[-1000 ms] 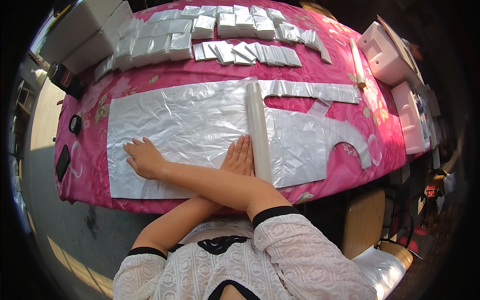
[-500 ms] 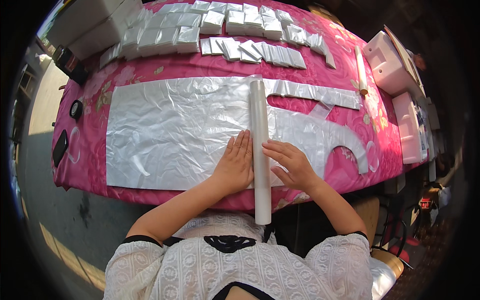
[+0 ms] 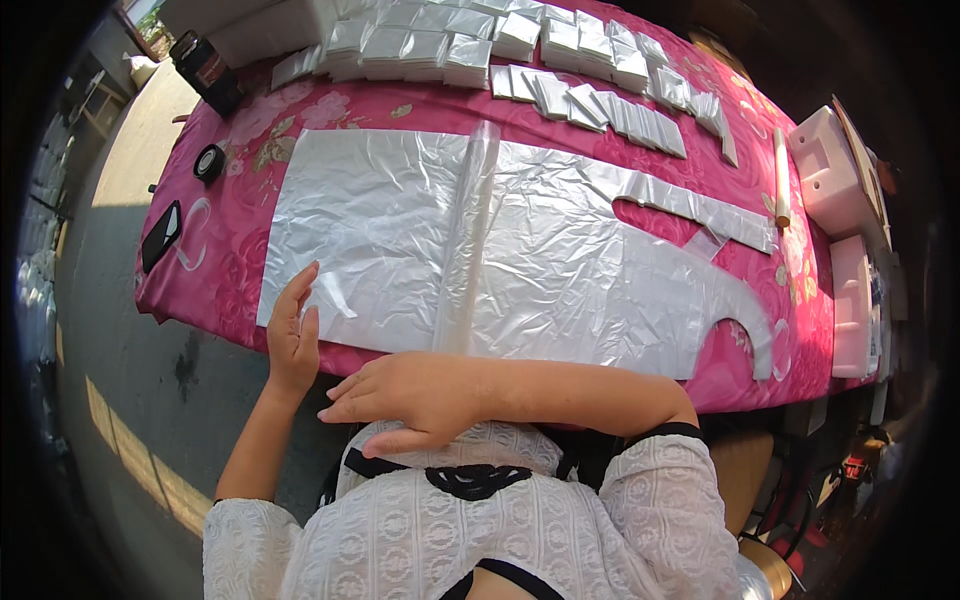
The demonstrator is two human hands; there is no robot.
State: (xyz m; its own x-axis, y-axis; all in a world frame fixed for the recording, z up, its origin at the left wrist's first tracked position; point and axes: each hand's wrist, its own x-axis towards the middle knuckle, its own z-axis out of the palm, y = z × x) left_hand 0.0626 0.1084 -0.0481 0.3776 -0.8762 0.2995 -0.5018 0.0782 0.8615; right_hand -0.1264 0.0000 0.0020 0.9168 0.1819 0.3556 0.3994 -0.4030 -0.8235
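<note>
A large silvery-white plastic carrier bag [image 3: 370, 215] lies flat on the table, with its two handle loops toward the right. Across it rests a clear-white roll [image 3: 468, 240], slightly slanted; its near end meets my right forearm, which may hide part of it. My left hand [image 3: 295, 335] is at the bag's near left corner, fingers extended and thumb apart, holding nothing. In front of my body, below the table edge, my right hand [image 3: 395, 400] reaches leftward with spread fingers and an empty grasp. Neither hand is on the roll.
Folded plastic packets [image 3: 400, 50] stand in rows at the back. A dark jar [image 3: 208, 75], tape roll [image 3: 209, 162] and phone [image 3: 161, 237] are at the left. Another roll [image 3: 781, 178] and foam boxes [image 3: 838, 165] are at the right. Pink floral cloth [image 3: 240, 230] covers the table.
Both hands have left the roll and moved left. The roll has shifted leftward along the bag and farther from me, and it now slants. The view has also shifted.
</note>
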